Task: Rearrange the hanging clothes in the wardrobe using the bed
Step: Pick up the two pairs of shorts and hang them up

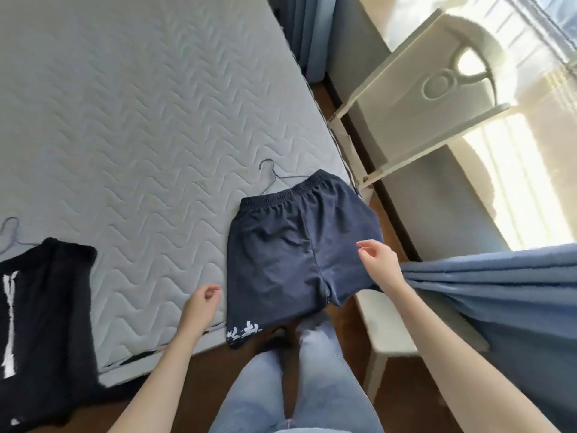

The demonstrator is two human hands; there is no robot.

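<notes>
Head view, looking down along my own body. At 6 o'clock my legs in pale blue jeans (299, 385) stand on the dark wooden floor (215, 364) at the corner of the bed.

My left hand (199, 304) hangs just above the mattress edge, at 7 o'clock from the navy shorts (290, 245). Its fingers are curled loosely inward and hold nothing; it sits just beside the shorts' left hem without touching it.

My right hand (379, 264) hovers over the shorts' right leg, at 3 o'clock from the garment's middle. The fingers are parted and slack, gripping nothing; I cannot tell whether the palm brushes the cloth.

The navy shorts lie flat on the mattress corner, elastic waistband toward 12 o'clock, hems overhanging the bed edge toward me. A white print (243, 331) marks the lower left hem.

A thin wire hanger (274, 176) lies on the mattress at 11 o'clock from the waistband, partly tucked under it.

At 9 o'clock a black garment (43, 314) with a white stripe drapes over the bed edge, a second wire hanger (11, 234) protruding at its top.

The quilted grey mattress (125, 104) fills the far left. At 3 o'clock hangs a blue curtain (499, 295); at 1 o'clock stands a white chair (431, 98) before a bright window (530, 151).
</notes>
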